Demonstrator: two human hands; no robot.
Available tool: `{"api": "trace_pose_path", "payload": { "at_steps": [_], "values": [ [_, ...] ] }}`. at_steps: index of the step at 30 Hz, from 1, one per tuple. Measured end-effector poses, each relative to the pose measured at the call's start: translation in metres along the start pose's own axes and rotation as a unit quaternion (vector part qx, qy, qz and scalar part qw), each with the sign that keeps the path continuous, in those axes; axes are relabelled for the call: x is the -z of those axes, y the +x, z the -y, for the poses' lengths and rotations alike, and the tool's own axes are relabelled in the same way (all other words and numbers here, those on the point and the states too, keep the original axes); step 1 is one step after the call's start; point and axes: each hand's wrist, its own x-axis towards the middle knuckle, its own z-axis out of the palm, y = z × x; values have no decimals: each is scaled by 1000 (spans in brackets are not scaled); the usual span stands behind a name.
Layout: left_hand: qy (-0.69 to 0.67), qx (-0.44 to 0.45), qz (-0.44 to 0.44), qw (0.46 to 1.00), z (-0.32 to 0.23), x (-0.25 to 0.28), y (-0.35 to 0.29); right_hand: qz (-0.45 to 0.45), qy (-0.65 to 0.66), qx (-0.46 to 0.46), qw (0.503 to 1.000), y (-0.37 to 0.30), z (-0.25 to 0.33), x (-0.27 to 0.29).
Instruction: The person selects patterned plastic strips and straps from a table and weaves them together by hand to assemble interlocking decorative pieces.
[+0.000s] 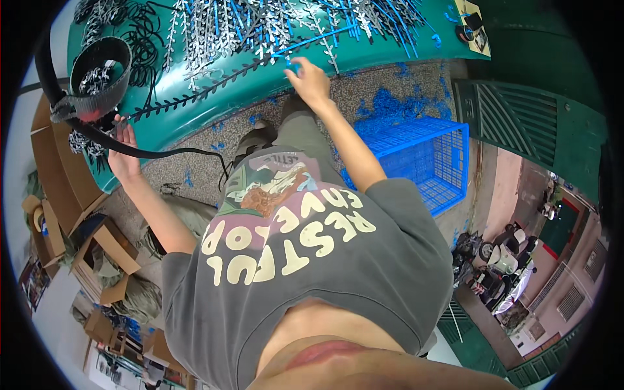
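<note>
A long black strip with small leaf-like barbs [195, 96] runs in a nearly straight line across the green tabletop [214, 107]. At its left end my left hand [123, 153] has its fingers raised and closed at the strip's tip, partly hidden behind a black hose. Toward the strip's right end, my right hand [309, 81] pinches a small blue piece [292, 65] between thumb and fingers. A thin blue stick [315, 40] lies slanting just beyond that hand. Heaped along the far side are several grey, black and blue barbed strips [260, 26].
The black hose [162, 154] crosses beside my left hand, next to a clear round guard [101, 68]. Right of my legs stands a blue plastic crate [422, 166], with blue scraps [396, 107] on the floor behind it. Cardboard boxes [62, 156] stand at left.
</note>
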Motion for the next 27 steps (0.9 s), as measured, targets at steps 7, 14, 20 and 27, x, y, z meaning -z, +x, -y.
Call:
{"api": "trace_pose_path", "payload": {
  "at_steps": [7,14,20,27],
  "values": [
    [25,-23,-14,999,9,-9,-9,10,-157,80,984,44,11,-40],
    [-31,-80,-46,995,-43,10,-54,5,380,-199,903,61,-58,51],
    [-170,-213,-16,962,-140,-48,-118,-224,258,-209,916,60,-238,161],
    [116,-271,-99,950,-145,-113,-199,-2,-254,-324,911,-42,-351,172]
  ]
}}
